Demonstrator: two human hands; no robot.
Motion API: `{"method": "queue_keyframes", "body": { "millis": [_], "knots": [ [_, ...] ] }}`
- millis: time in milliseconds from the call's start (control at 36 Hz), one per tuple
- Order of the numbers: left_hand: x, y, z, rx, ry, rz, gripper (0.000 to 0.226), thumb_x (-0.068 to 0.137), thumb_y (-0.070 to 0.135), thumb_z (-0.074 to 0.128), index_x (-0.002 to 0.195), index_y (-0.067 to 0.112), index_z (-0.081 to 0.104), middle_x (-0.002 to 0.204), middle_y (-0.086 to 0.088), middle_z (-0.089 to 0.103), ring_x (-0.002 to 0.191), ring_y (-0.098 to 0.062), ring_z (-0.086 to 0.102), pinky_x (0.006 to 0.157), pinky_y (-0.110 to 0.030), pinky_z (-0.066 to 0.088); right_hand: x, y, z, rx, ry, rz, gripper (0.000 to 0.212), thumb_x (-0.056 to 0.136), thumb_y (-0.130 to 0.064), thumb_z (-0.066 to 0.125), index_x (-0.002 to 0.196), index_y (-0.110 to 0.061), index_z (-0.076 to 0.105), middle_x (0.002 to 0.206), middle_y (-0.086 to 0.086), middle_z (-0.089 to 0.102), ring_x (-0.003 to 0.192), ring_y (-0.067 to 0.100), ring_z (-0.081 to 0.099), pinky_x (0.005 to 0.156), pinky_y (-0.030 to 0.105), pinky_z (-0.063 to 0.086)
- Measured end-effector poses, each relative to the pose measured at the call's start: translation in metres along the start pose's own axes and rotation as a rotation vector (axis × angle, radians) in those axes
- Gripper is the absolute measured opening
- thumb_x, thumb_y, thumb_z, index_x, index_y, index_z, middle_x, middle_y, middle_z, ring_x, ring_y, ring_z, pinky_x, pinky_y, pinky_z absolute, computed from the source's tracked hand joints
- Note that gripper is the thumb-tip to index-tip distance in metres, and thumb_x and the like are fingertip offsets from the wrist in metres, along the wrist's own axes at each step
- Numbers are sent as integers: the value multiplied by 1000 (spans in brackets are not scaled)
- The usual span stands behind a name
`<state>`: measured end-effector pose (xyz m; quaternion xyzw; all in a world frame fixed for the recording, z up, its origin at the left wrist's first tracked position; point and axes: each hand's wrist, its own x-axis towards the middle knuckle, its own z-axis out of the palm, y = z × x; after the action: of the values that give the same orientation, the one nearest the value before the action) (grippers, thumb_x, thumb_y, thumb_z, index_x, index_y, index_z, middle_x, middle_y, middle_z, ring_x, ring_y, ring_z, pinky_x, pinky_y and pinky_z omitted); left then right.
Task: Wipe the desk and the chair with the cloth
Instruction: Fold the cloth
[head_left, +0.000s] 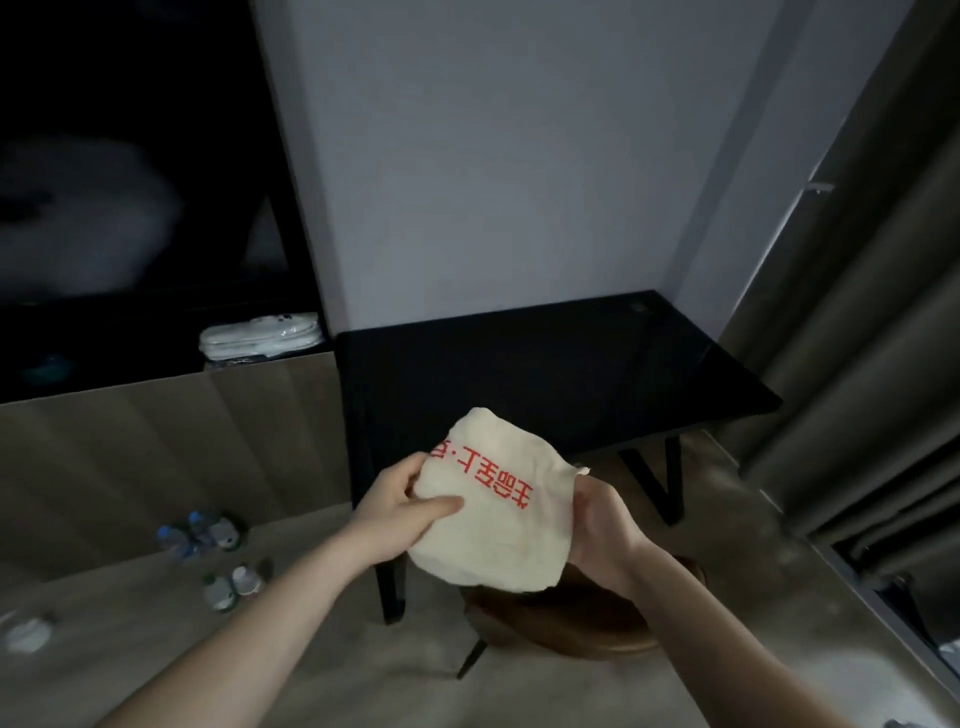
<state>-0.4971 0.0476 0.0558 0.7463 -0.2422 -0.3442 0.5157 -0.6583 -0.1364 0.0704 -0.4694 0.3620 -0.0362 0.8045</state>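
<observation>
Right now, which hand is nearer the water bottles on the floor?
Left. The left hand grips the cloth on the side toward the water bottles, which lie on the floor down to its left. The right hand holds the cloth's far edge, farther from them.

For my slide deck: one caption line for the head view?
Both hands hold a cream cloth with red print above a black desk and brown chair.

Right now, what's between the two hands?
Head view: only the cloth, cream with red print, is between them. The left hand holds its left edge, thumb on top; the right hand grips its right edge, above the chair.
</observation>
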Motion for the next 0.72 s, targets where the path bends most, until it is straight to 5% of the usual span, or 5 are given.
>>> {"method": "queue_keyframes", "body": {
  "millis": [139, 278, 389, 528, 722],
  "knots": [
    [21, 15, -50, 236, 21, 71, 25, 82, 23, 79, 102, 35, 69, 98, 12, 76, 92, -7, 72, 82, -38, 61, 47, -16, 30, -316, 117, -74, 60, 84, -1, 56, 137, -28, 47, 142, 5, 51, 123, 25, 54, 107, 46, 45],
    [52, 38, -96, 611, -54, 146, 19, 82, 27, 77, 96, 36, 68, 86, 16, 72, 81, -3, 68, 74, -35, 58, 96, -39, 76, -593, -113, -250, 95, 85, -16, 73, 158, -35, 16, 157, -11, 26, 146, 14, 23, 114, 35, 27],
    [79, 52, -131, 730, -128, 101, 16, 79, 30, 78, 91, 32, 66, 84, 5, 69, 78, -12, 66, 75, -46, 57, 150, -51, 105, -654, -349, -239, 91, 81, -25, 82, 153, -41, 28, 146, -17, 44, 125, -6, 45, 98, 15, 42],
    [99, 51, -178, 711, -139, 34, 17, 80, 28, 79, 93, 33, 71, 91, 11, 72, 86, -10, 68, 81, -43, 58, 199, -64, 142, -651, -477, -201, 58, 78, -26, 84, 129, -34, 59, 122, -7, 67, 112, 8, 65, 99, 37, 55],
    [117, 26, -246, 556, -54, -39, 20, 80, 22, 83, 94, 32, 72, 93, 12, 74, 90, -7, 70, 82, -33, 57, 255, -64, 201, -548, -629, -7, 66, 76, -13, 85, 133, -16, 53, 125, 7, 69, 116, 21, 66, 104, 46, 50]
  ]
}}
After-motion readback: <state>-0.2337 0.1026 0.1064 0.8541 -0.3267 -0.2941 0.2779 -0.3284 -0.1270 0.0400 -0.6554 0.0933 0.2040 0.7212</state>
